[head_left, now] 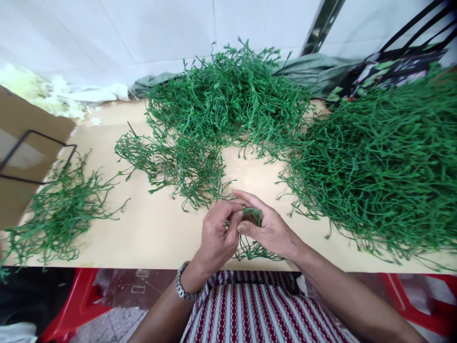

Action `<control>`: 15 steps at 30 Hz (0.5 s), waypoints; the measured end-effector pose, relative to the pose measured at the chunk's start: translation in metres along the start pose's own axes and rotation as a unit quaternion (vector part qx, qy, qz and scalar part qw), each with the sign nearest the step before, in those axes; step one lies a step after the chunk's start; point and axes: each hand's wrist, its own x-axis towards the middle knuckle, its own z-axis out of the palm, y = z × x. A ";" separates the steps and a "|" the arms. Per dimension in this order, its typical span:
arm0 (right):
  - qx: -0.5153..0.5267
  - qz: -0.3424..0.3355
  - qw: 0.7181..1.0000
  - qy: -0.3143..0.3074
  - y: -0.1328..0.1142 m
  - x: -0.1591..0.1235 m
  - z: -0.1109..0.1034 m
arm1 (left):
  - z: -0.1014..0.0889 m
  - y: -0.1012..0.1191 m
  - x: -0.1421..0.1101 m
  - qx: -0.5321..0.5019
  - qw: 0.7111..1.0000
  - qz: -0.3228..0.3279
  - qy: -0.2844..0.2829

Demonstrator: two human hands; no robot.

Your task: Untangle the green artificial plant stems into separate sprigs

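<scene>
Both hands meet near the table's front edge. My left hand (220, 231), with a metal watch on its wrist, is closed in a pinch at the end of a thin green artificial plant stem (257, 213). My right hand (273, 231) curls around the same stem, its thumb near the left fingertips. The stem bends sharply between the hands, and part of it is hidden by the fingers. Below the hands, a few green sprigs (262, 252) lie at the table edge. A loose cluster of sprigs (196, 166) lies just beyond my left hand.
A large heap of green sprigs (385, 166) covers the table's right side; another pile (232, 95) lies at the back. A smaller bunch (60, 209) is at left, beside a cardboard box (32, 124) and a black wire frame (26, 180). Red stools (73, 309) stand below the table (143, 238).
</scene>
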 end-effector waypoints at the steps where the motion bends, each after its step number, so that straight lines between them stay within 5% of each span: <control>1: 0.008 0.011 1.000 -0.007 0.000 0.000 -0.001 | 0.000 0.000 0.000 0.007 1.000 0.004 0.001; 10: -0.054 -0.019 0.998 -0.019 0.009 0.001 -0.002 | -0.004 -0.003 0.005 -0.141 0.983 -0.098 -0.057; 15: -0.098 -0.032 0.992 -0.072 0.004 0.002 -0.008 | -0.006 -0.005 0.002 -0.149 0.975 -0.162 -0.037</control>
